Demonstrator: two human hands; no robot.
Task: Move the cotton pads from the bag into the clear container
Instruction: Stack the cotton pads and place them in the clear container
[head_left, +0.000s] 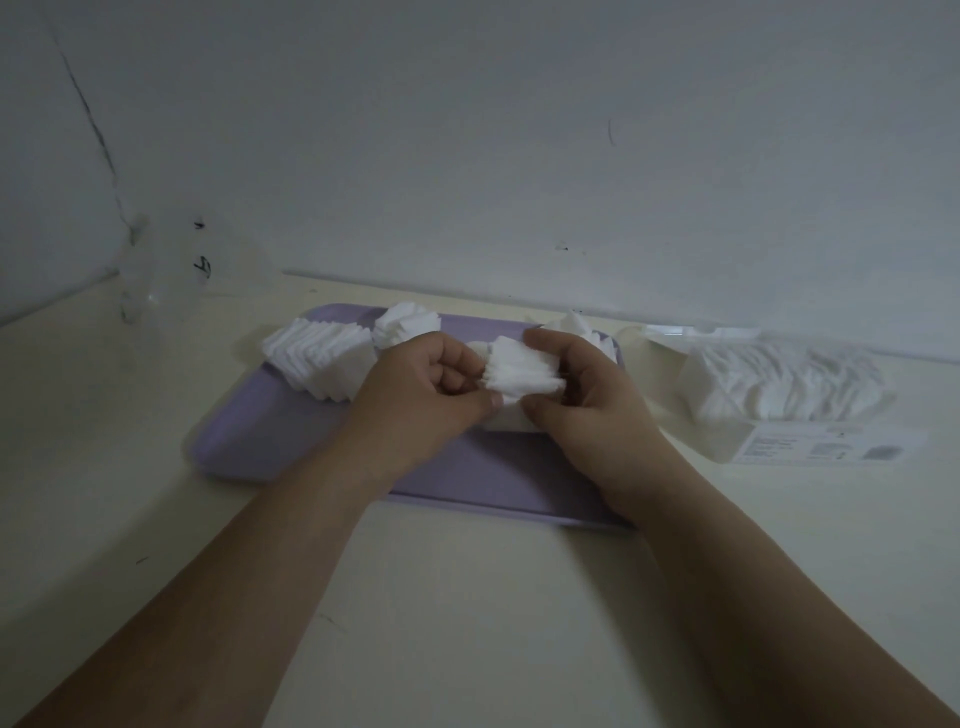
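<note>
**Head view.** A pale wall (519, 130) fills the upper half. Below it, a cream bench (467, 597) carries everything.

- **Forearms:** Two bare forearms reach in from the near edge and cover the middle of the tray.
- **Tray:** One lilac tray (249, 441) lies at centre, its long side along the wall.
- **Bag:** One clear bag (779, 384) lies on the bench just right of the tray, not touching it. It is well filled with cotton pads, and a printed label (831, 447) sits at its near edge.
- **Container:** One clear container (156, 275) stands at the far left by the wall, well apart from the bag. It is blurred, and its contents cannot be told.
- **Pads out of the bag:** There are four groups.
  - A fanned row (317, 364) lies at the tray's far left corner.
  - A small heap (405, 325) lies just beside the row.
  - A corner heap (574, 325) lies at the far right, partly hidden by the right hand.
  - A bundle (519, 374) is held above the tray's centre.
- **Hands:** The left hand (431, 384), fingers curled, pinches the bundle's left end. The right hand (587, 395) grips its right end between thumb and fingers.
- **Under the bundle:** A white piece (506, 422) lies mostly hidden and cannot be identified.
</note>
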